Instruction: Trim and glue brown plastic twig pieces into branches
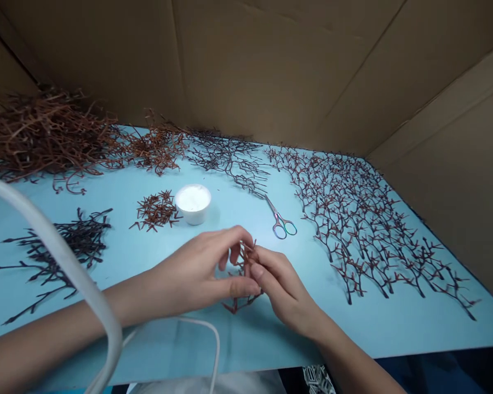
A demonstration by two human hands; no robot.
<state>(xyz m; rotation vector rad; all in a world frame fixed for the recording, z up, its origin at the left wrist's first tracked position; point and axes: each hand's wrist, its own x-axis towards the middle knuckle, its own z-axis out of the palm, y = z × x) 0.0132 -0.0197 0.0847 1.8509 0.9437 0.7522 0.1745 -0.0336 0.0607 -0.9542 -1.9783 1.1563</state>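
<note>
My left hand (201, 271) and my right hand (281, 284) meet over the near middle of the light blue table (148, 257). Both pinch a small brown branched twig piece (246, 260), whose lower ends stick out below my fingers. A small white cup (193, 203) with white stuff in it stands just beyond my left hand. Beside the cup lies a little heap of short brown twig bits (156, 210). Small scissors (281, 221) with coloured handles lie beyond my right hand.
Many dark branched twigs (361, 219) lie spread in rows on the right. A big brown tangle (45, 134) fills the far left, dark stems (61, 246) lie at the left. Cardboard walls (271, 65) close the back and right. A white cable (66, 262) crosses the near left.
</note>
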